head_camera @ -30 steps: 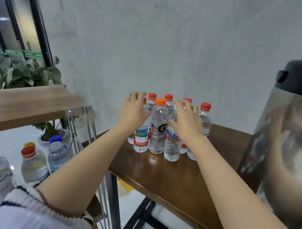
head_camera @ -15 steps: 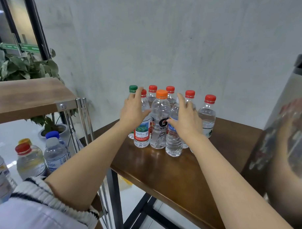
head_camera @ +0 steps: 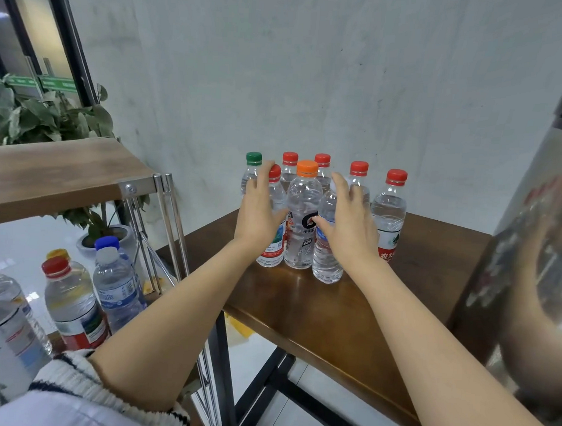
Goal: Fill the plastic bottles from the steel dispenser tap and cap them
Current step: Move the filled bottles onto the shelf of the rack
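Where a striped knit sleeve ends at the lower left, both bare forearms reach forward over the near edge of the brown wooden desk. Close on the right, the steel dispenser fills the edge of the view, blurred, with a dark top. Low on the left, capped bottles stand on a lower level, among them a red-capped one and a blue-capped one.

Farther along the desk, a tight cluster of capped, upright, clear plastic bottles stands near the wall. The left hand lies flat, fingers straight, against the cluster's left side, touching a red-labelled bottle. The right hand, fingers also straight and spread, presses against a blue-labelled bottle on the right side. Between the hands stands the orange-capped bottle. A green-capped bottle is behind the left hand, and a red-capped bottle is just right of the right hand.

Behind everything are a wooden shelf, a leafy plant and the grey wall.
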